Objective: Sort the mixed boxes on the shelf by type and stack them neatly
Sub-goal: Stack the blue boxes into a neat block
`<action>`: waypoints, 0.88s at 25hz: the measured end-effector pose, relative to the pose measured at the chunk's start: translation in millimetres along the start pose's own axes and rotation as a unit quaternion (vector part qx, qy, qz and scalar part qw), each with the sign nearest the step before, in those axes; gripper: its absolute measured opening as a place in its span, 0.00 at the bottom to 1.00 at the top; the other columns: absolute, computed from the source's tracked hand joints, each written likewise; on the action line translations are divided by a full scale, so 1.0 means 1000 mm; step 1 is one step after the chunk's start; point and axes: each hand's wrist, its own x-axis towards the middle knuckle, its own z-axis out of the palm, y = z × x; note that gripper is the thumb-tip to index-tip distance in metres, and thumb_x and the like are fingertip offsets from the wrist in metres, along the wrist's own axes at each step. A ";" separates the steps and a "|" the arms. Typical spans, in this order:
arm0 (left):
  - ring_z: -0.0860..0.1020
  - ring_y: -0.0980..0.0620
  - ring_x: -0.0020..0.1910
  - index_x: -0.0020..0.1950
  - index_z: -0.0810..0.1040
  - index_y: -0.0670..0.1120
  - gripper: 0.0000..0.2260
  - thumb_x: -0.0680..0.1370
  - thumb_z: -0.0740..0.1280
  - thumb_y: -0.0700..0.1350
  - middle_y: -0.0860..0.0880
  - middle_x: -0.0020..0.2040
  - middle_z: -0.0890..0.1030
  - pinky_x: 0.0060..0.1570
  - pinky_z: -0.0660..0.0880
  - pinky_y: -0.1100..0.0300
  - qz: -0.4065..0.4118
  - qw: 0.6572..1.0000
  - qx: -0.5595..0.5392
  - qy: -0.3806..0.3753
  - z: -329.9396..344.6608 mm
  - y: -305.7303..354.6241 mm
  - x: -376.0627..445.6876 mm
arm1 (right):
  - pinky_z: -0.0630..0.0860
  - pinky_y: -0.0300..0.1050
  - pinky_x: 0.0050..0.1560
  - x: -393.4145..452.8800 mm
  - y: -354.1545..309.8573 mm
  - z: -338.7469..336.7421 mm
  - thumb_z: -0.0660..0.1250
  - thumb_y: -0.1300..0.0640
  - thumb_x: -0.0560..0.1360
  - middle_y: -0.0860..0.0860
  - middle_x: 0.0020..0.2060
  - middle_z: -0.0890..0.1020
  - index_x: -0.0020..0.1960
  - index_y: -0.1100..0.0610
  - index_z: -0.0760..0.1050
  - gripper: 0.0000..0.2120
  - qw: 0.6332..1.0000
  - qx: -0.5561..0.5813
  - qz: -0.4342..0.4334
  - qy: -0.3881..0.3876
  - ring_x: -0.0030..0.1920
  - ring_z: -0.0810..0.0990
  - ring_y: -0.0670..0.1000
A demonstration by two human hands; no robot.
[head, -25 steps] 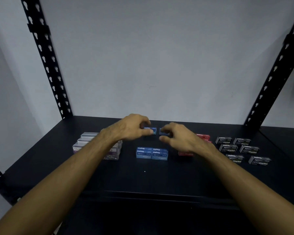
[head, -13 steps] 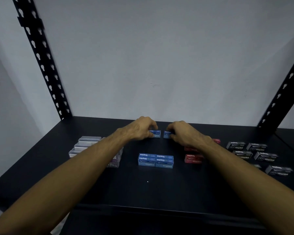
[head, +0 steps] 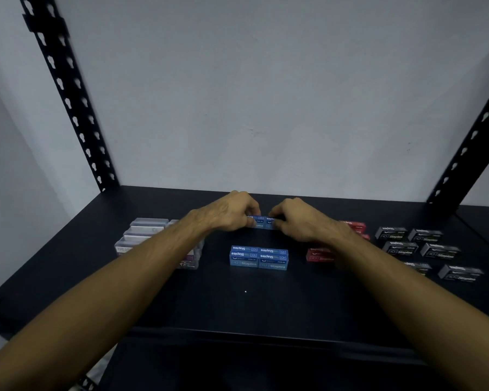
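Behind the front blue stack point(head: 259, 257) on the shelf point(head: 237, 306), the left hand point(head: 232, 211) and right hand point(head: 299, 218) each pinch a blue box with curled fingers, and the two boxes point(head: 261, 222) seem to touch. The step is building a second blue pile. Next, the boxes need squaring against each other.

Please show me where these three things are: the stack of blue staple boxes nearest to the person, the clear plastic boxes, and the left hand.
blue stack point(head: 259, 258), head view, on its front faces.
clear plastic boxes point(head: 144, 234), head view, on a lid.
left hand point(head: 230, 211), head view, on its back.
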 end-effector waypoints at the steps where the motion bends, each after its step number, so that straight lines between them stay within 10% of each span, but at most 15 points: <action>1: 0.78 0.57 0.45 0.53 0.82 0.50 0.06 0.78 0.69 0.47 0.56 0.45 0.80 0.40 0.69 0.67 0.000 1.000 -0.005 -0.005 0.000 0.001 -0.005 | 0.79 0.50 0.51 -0.004 -0.003 0.000 0.62 0.57 0.79 0.50 0.47 0.84 0.56 0.54 0.81 0.10 1.000 0.004 -0.003 -0.006 0.47 0.81 0.49; 12: 0.74 0.64 0.32 0.37 0.78 0.56 0.12 0.81 0.64 0.47 0.62 0.33 0.77 0.36 0.66 0.68 0.008 1.000 0.003 -0.027 -0.002 0.021 -0.053 | 0.73 0.40 0.44 -0.039 -0.030 0.003 0.58 0.58 0.80 0.47 0.47 0.84 0.54 0.53 0.82 0.13 0.999 0.031 -0.010 -0.037 0.46 0.80 0.46; 22: 0.78 0.59 0.42 0.48 0.82 0.49 0.09 0.81 0.62 0.47 0.57 0.42 0.82 0.44 0.72 0.61 -0.001 0.999 -0.003 -0.037 -0.003 0.025 -0.067 | 0.73 0.38 0.42 -0.049 -0.037 0.002 0.58 0.56 0.81 0.46 0.48 0.83 0.58 0.52 0.81 0.13 0.997 0.048 0.004 -0.062 0.48 0.80 0.46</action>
